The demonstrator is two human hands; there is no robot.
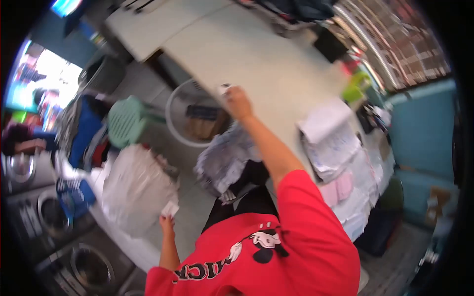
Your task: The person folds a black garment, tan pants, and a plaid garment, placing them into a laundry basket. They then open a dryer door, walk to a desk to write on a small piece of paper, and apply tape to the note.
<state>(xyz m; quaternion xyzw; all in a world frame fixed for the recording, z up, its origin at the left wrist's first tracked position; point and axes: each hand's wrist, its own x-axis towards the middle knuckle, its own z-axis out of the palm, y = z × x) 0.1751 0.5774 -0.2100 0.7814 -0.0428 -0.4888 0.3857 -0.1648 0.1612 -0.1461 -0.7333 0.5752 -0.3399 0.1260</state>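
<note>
My left hand is closed on a small white piece of paper, low at the left in front of a large, full translucent plastic bag. My right arm reaches forward across the edge of a long pale table. At that edge my right hand is closed on a small white item with a dark mark; its kind is too blurred to tell. Below my right forearm lies a bunched grey cloth.
A round white-rimmed basket stands beside the table, with a green plastic stool to its left. Front-loading washers line the lower left. Papers and pink cloth lie at the table's right. Dark bags sit at the far end.
</note>
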